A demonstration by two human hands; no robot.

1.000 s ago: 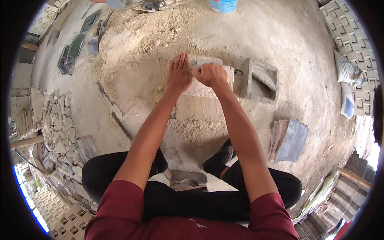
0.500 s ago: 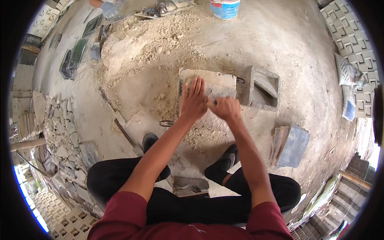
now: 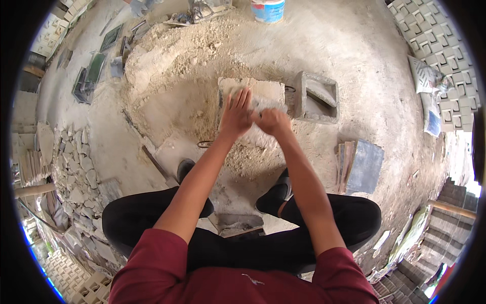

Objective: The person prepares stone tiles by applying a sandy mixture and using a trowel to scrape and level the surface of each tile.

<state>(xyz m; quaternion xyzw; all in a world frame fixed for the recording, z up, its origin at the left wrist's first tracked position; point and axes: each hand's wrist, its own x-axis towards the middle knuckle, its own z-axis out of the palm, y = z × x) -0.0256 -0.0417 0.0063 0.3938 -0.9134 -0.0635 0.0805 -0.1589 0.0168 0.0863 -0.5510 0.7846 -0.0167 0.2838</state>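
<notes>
Between my feet is a rectangular mould [image 3: 273,90] filled level with pale, sandy mix, with a metal wire handle [image 3: 205,144] at its near left and another [image 3: 289,88] at its far right. My left hand [image 3: 237,117] lies flat on the left part of the surface, fingers stretched forward and a little apart. Close beside it, thumb side toward it, my right hand [image 3: 274,122] is closed in a fist over the mould. A pale, motion-smeared shape [image 3: 263,105] shows around the fist; what the fingers hold cannot be made out.
Loose sandy mix [image 3: 172,55] is heaped beyond and left of the mould. A grey rectangular box with a slanted piece inside [image 3: 331,119] stands to the right, near flat plates [image 3: 365,167]. A blue-white bucket [image 3: 268,11], glass-topped frames [image 3: 94,68] and broken stones [image 3: 76,157] lie around.
The view has shifted slightly, so the mould and box sit further left and higher. My left hand stays flat on the surface; my right fist remains beside it, still smeared by motion.
</notes>
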